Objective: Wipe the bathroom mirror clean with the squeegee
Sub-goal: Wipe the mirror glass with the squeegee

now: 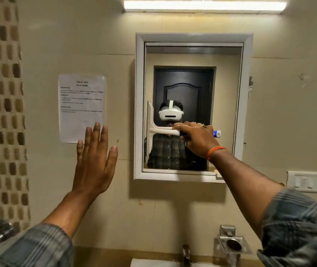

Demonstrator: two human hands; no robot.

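Observation:
A white-framed bathroom mirror (pixel 225 105) hangs on the beige wall. A white squeegee (pixel 153 130) with a blue handle end lies against the glass. Its blade stands vertical along the mirror's left edge, in the lower half. My right hand (pixel 198 140) is shut on the squeegee's handle, which runs level across the glass. My left hand (pixel 94 160) is raised flat with fingers spread, in front of the wall left of the mirror, holding nothing. The mirror reflects a person in a headset and a dark door.
A printed paper sheet (pixel 81 106) is taped to the wall left of the mirror. Below are a tap (pixel 186 254), a white sink edge (pixel 153 263) and a metal holder (pixel 232 245). A switch plate (pixel 312 182) sits at the right, a tube light (pixel 205 5) above, and patterned tiles at the left.

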